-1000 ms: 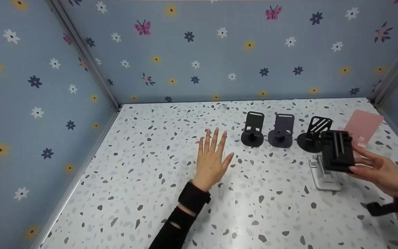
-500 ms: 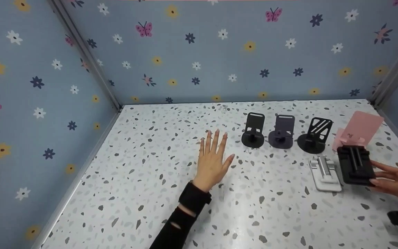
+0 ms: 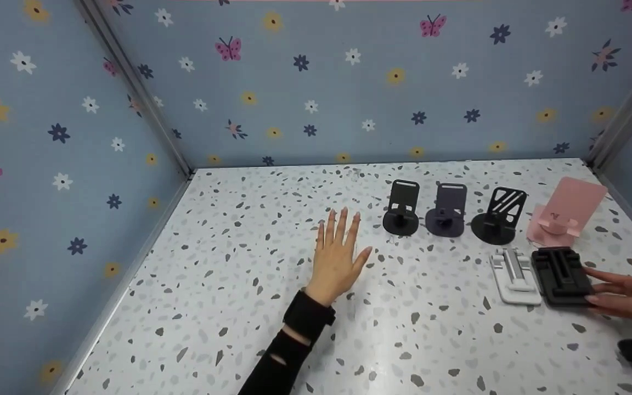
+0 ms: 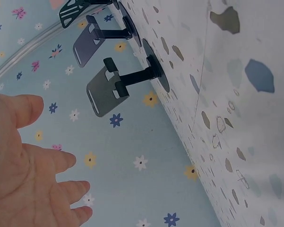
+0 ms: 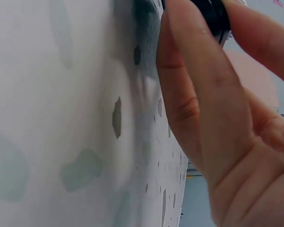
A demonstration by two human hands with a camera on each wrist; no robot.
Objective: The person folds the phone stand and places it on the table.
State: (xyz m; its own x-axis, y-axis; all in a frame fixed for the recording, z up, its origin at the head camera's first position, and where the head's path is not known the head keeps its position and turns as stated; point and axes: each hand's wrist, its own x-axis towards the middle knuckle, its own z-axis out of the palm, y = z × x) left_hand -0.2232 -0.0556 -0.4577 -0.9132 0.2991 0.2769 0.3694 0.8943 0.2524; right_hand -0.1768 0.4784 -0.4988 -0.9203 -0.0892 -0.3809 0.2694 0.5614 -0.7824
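My right hand (image 3: 631, 299) pinches the right edge of a folded black phone stand (image 3: 564, 277), close over the tabletop. In the right wrist view, fingers and thumb close on the dark edge of that black stand (image 5: 212, 16). Just left of it lies a folded white phone stand (image 3: 516, 280). Behind the pair, a pink phone stand (image 3: 574, 206) stands unfolded. My left hand (image 3: 335, 263) is held palm down with fingers straight and spread, touching no stand; the nearest one is a dark grey-green phone stand (image 3: 402, 206), also seen in the left wrist view.
A purple phone stand (image 3: 447, 208) and a black slotted phone stand (image 3: 500, 214) complete the upright back row. The speckled white table (image 3: 212, 307) meets flowered blue panels (image 3: 327, 82) at the back and sides.
The right hand has brought the black stand right and down from above the white stand to a spot beside it. The left hand has stayed put.
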